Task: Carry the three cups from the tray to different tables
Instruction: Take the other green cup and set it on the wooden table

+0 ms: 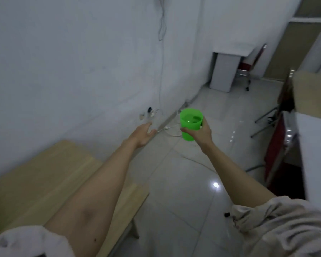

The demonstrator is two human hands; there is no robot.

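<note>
A bright green cup [190, 121] with clear liquid in it is held upright over the tiled floor, in the middle of the view. My right hand [200, 135] is wrapped around its lower half from the right. My left hand [144, 134] is stretched out to the left of the cup, fingers apart and holding nothing. No tray and no other cups are in sight.
A light wooden table [59, 182] lies at the lower left against the white wall. A white desk [228, 58] with a red chair stands far ahead. Another wood-topped table [313, 93] and red chairs [274, 151] line the right. Cables [171, 132] trail on the floor near a wall socket.
</note>
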